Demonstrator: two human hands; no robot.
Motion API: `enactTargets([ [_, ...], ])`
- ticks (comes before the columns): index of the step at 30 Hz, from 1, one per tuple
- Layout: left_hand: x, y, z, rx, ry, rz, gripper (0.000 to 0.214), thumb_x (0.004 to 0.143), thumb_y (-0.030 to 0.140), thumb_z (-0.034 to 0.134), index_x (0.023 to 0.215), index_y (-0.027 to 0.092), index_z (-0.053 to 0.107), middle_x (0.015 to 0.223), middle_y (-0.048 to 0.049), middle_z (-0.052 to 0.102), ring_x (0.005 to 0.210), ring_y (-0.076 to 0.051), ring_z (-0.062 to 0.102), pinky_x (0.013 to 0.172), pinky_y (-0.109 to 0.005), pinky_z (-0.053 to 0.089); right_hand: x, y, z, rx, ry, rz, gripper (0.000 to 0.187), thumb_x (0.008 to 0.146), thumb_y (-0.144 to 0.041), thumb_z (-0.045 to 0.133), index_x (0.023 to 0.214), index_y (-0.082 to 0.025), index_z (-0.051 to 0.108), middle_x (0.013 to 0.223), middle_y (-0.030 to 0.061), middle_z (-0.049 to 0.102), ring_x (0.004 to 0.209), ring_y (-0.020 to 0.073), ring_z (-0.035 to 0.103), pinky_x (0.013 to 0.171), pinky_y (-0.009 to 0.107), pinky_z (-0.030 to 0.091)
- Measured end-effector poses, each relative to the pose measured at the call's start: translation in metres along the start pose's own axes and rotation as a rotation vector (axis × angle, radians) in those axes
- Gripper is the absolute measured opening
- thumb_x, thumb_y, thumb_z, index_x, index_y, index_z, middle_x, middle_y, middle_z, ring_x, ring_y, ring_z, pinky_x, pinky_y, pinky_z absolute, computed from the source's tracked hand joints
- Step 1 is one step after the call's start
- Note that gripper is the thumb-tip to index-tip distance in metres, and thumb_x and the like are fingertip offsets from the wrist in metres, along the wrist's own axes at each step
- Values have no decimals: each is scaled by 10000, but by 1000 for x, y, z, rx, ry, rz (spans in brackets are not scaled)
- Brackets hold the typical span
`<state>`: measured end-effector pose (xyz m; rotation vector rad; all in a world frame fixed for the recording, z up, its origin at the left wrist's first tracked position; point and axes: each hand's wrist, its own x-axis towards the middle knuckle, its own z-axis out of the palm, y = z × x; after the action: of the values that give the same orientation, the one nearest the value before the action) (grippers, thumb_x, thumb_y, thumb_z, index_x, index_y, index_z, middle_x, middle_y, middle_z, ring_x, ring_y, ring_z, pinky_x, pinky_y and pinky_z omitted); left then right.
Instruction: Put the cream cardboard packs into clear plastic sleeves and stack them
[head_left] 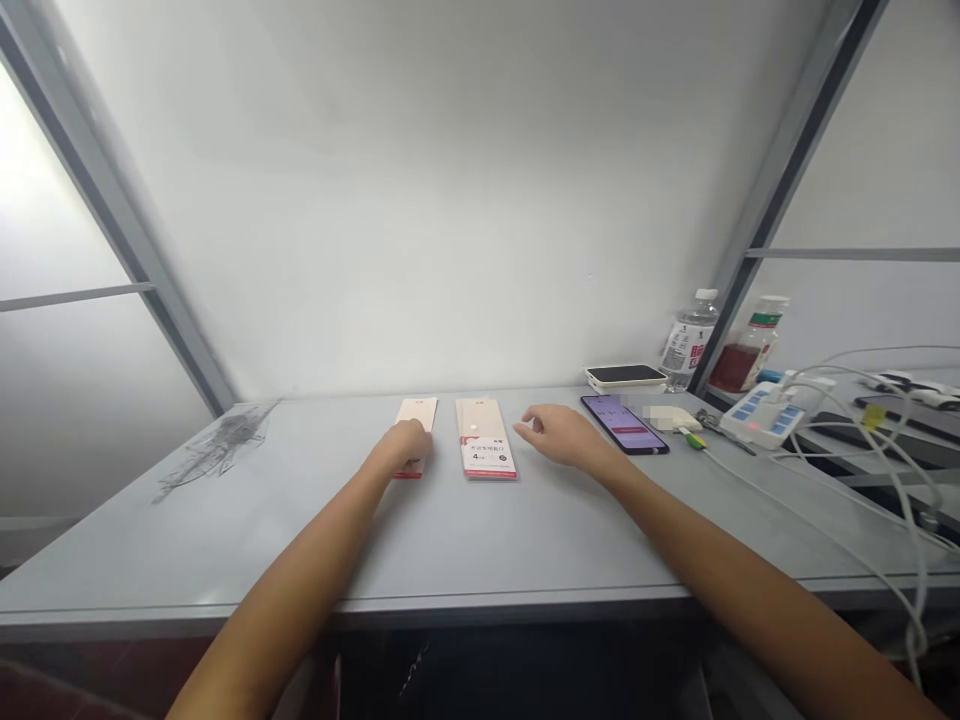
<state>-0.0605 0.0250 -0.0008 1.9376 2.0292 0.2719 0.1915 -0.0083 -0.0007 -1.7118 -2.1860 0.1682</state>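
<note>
A slim cream packet with a red lower edge [418,408] lies on the grey desk, partly covered by my left hand [407,446]. The fingers of that hand are curled closed at the packet's side, their tips hidden. To its right, flat on the desk, is a small overlapping stack of similar cream packets [480,418]; the front one has a white printed label and a red strip at the bottom. My right hand [555,432] hovers or rests just right of this stack, apart from it. Its fingers are loosely bent, with a gap between thumb and forefinger, and hold nothing.
A lit phone [625,424] lies beyond my right wrist, before a pale case with a dark top [626,377]. Further right are a clear bottle [688,345], a jar of dark red contents [739,365], a power strip [765,412] and tangled white cables [900,490]. Dark scribbles [217,447] mark the desk's left.
</note>
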Motion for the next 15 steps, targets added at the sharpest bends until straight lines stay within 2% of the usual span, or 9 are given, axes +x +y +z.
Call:
enactTargets([
  [2,0,-1,0,40,-50,-44,190,634,328,540,691,148,559,430,-107,560,389,-247,543,441,-331,379,0,0,1,5,-5,-2,353,845,-463,396,971,-207,604,882,49,650,784,186,579,588,270,362],
  [4,-2,1,1,64,-33,-28,209,673,351,511,727,153,556,544,-133,609,485,-257,582,476,-330,389,-1,-1,1,17,-4,-4,350,845,-462,396,969,-211,606,872,47,652,776,184,581,580,266,358],
  [7,-7,10,7,76,40,52,310,738,469,440,778,182,548,730,-125,646,641,-246,608,548,-317,397,-1,-3,1,29,10,-12,340,848,-457,394,948,-217,613,853,42,656,766,180,584,579,262,356],
  [11,-17,25,19,85,77,205,447,711,625,413,730,194,532,719,-78,632,625,-214,583,544,-293,373,-1,-7,2,40,18,-26,341,849,-453,393,905,-209,624,831,40,660,733,172,582,558,260,349],
  [15,-24,31,26,149,90,321,295,753,470,425,687,196,513,691,-65,609,600,-200,553,517,-283,337,-1,-10,4,69,18,-60,328,848,-448,388,852,-217,620,782,22,660,689,160,575,543,255,343],
])
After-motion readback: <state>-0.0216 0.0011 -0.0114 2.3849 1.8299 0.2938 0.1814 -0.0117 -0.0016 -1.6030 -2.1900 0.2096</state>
